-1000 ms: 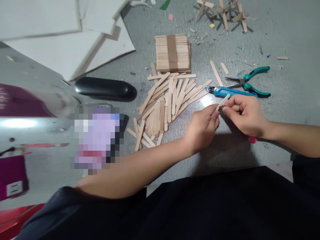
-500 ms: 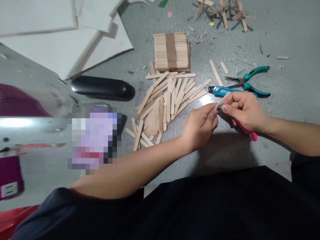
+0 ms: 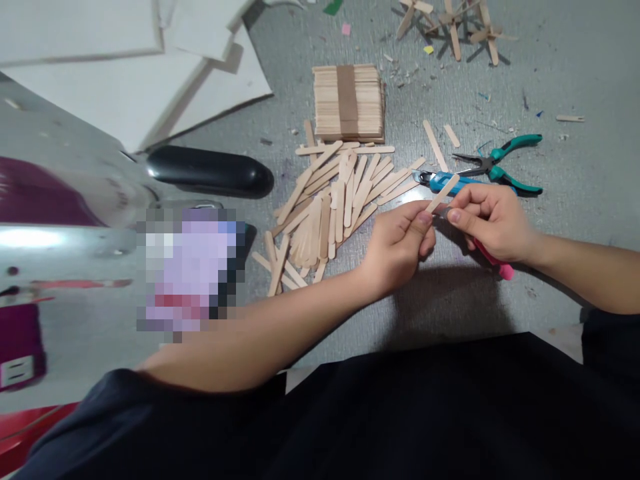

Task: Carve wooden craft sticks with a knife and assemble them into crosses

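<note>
My left hand (image 3: 403,243) pinches a wooden craft stick (image 3: 445,192) between thumb and fingers; the stick slants up to the right. Close beside it, my right hand (image 3: 493,217) is closed round a pink-handled cutter knife (image 3: 494,259), most of it hidden by the palm. The knife's grey blade (image 3: 442,212) points at the lower part of the stick; whether it touches the wood I cannot tell. Just beyond my hands lie a blue cutter knife (image 3: 450,183) and green-handled pliers (image 3: 493,162). Left of them is a loose heap of craft sticks (image 3: 325,207).
A banded bundle of craft sticks (image 3: 370,100) stands behind the heap. Star-shaped stick pieces (image 3: 453,30) sit at the back. On the left are a black case (image 3: 210,172), a blurred-out phone (image 3: 195,273) and white sheets (image 3: 125,100). Small scraps dot the grey table (image 3: 575,200).
The craft stick now shows more fully, with my left thumb on it. My right fingers have come away from its upper end, the knife staying in that hand. The view has shifted slightly.
</note>
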